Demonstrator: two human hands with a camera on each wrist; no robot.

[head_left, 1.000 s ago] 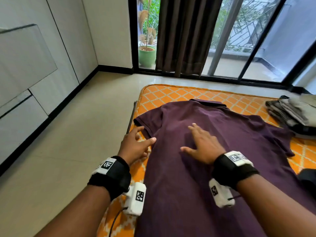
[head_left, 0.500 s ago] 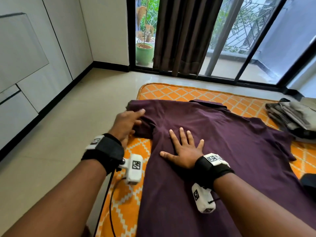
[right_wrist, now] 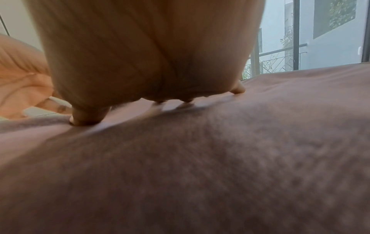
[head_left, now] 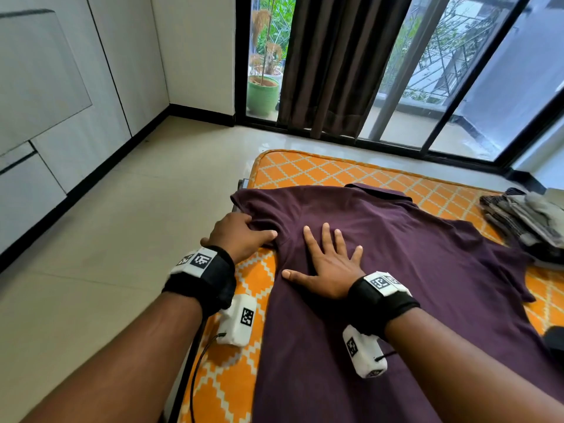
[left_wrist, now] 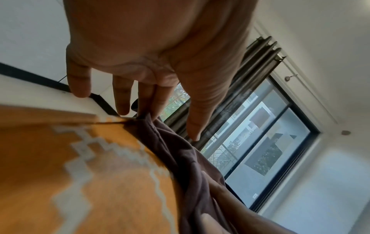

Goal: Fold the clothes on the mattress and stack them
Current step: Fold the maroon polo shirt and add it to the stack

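The step in hand is judged to be the first side fold of the purple polo shirt (head_left: 381, 245), which is spread flat and face down on the orange mattress (head_left: 305, 169). For a good fold, the shirt body should be kept pressed while the sleeve (head_left: 259, 206) is lifted and carried over, so that a straight crease is made from shoulder to hem. The sleeve should be laid down without wrinkles, and the collar (head_left: 377, 189) should not be pulled out of line.

The right hand (head_left: 328, 264) is laid flat on the shirt, just beside the sleeve seam, with the fingers (head_left: 325, 236) straight and spread wide; nothing is held by it. The left hand (head_left: 239, 236) is placed at the lower edge of the sleeve. In the left wrist view, the sleeve edge (left_wrist: 145, 118) is seen pinched at the fingertips (left_wrist: 160, 110), while two other fingers are left free. A stack of folded clothes (head_left: 525, 221) lies on the mattress, well apart from the shirt's collar, at the far side.
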